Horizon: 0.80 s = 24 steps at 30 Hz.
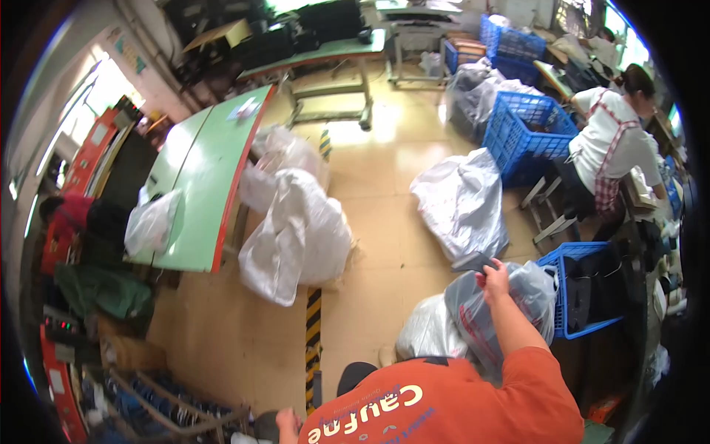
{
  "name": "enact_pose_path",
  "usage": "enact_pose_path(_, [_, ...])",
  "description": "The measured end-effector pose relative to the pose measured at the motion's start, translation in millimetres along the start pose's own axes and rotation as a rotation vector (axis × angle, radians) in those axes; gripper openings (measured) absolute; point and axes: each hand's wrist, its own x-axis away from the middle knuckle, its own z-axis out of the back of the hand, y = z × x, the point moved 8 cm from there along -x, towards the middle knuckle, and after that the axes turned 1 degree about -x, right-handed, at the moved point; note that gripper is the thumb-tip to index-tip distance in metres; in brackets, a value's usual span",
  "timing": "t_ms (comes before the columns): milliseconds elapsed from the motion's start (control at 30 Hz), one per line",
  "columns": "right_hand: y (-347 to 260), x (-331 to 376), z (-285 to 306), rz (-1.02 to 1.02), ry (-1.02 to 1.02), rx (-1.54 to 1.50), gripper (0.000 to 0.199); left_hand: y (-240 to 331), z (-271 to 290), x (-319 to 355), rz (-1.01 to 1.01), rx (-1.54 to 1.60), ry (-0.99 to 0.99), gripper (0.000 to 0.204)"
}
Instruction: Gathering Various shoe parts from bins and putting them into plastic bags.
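Note:
My right hand (494, 281) reaches out over a grey plastic bag (473, 311). Its fingers are closed on a small dark flat piece (472, 261), held by one end above the bag's top. Beside that bag sits a white woven sack (431, 329). Low at the picture's bottom edge, my left hand (288, 423) is curled and partly cut off by my red shirt. A dark rounded thing (266, 425) shows right by its fingers; whether the hand grips it is unclear.
Blue crates (566, 325) stand to the right, near a person (610, 148) in a checked apron. A silvery-white sack (464, 200) lies ahead; white bags (296, 237) lean by a green table (207, 170). Striped tape (313, 337) runs along the floor. Another person (74, 218) bends at far left.

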Motion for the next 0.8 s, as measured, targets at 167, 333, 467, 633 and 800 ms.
enact_pose_path(167, [-45,-63,-94,0.075,-0.071,-0.156,0.03,79,-10,-169,-0.14,-0.031,-0.099,0.018])
enact_pose_path(333, [-95,-121,-93,0.209,0.052,-0.224,0.019,198,5,-347,-0.248,-0.079,-0.122,0.021])
enact_pose_path(467, [-94,-143,-55,0.099,0.303,-0.51,0.016,307,-14,-457,-0.282,-0.107,-0.102,0.024])
enact_pose_path(633, [-93,-167,-33,0.084,0.411,-0.728,0.014,434,-40,-570,0.05,0.224,-0.007,0.022])
enact_pose_path(800, [-149,-177,27,0.293,0.654,-0.934,0.014,788,-190,-540,-0.295,0.164,-0.225,0.016])
